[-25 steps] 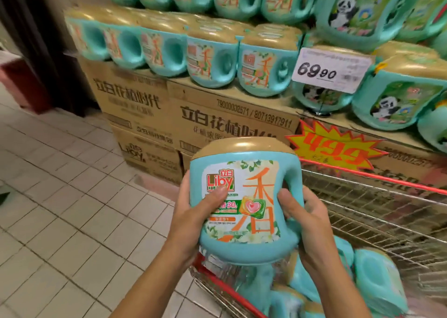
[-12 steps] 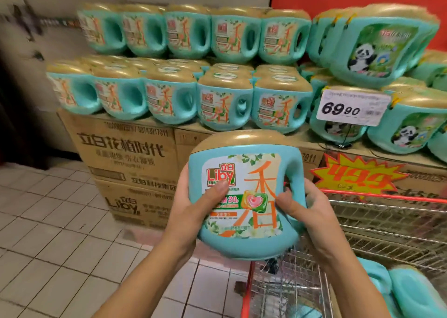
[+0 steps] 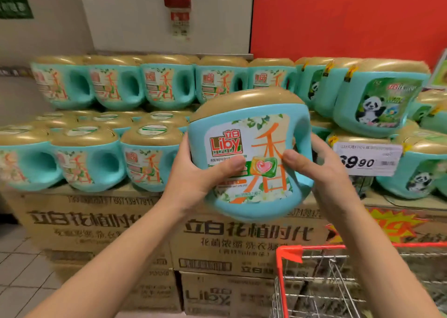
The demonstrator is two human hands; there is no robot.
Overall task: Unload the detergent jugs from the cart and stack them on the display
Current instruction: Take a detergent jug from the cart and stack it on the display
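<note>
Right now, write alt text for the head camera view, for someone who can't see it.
A left hand and right hand hold a teal detergent jug with a gold lid, tilted, in front of a display of matching jugs stacked on cardboard cartons. A red-rimmed wire cart sits at lower right.

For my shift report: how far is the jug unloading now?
Done: two tiers of teal jugs stand on the cardboard cartons. In hand: the left hand and right hand hold one Liby jug in front of them. Left: setting it down; what remains in the cart is unclear.
</note>
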